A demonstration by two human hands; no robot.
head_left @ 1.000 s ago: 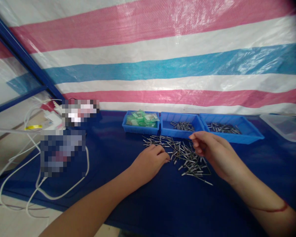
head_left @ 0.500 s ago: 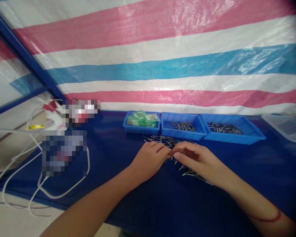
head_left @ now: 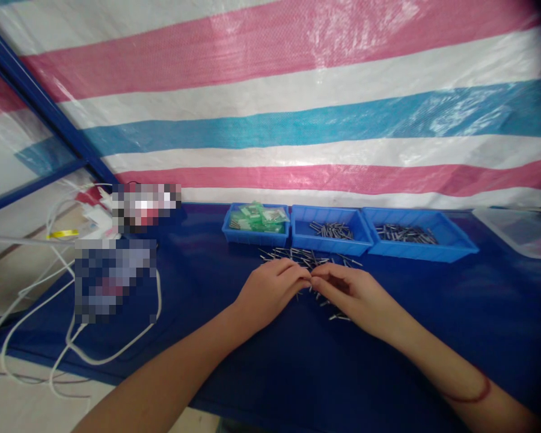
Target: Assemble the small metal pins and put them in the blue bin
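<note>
A loose pile of small metal pins (head_left: 309, 257) lies on the dark blue table cover (head_left: 261, 355), in front of three blue bins. My left hand (head_left: 270, 291) rests on the pile's near left edge with its fingers curled and pinched. Fingertip to fingertip with it is my right hand (head_left: 349, 291), its fingers also pinched together over the pins. What either pinch holds is too small to make out. The right hand covers most of the pile.
Along the back stand a left blue bin (head_left: 256, 224) with green packets, a middle bin (head_left: 331, 231) and a right bin (head_left: 415, 236) with metal pins. White cables (head_left: 76, 355) trail off the table's left side. A clear tray (head_left: 520, 231) sits far right. A striped tarpaulin hangs behind.
My right hand has come down and leftward from above the pile until its fingertips meet those of the left hand. The left hand has barely moved.
</note>
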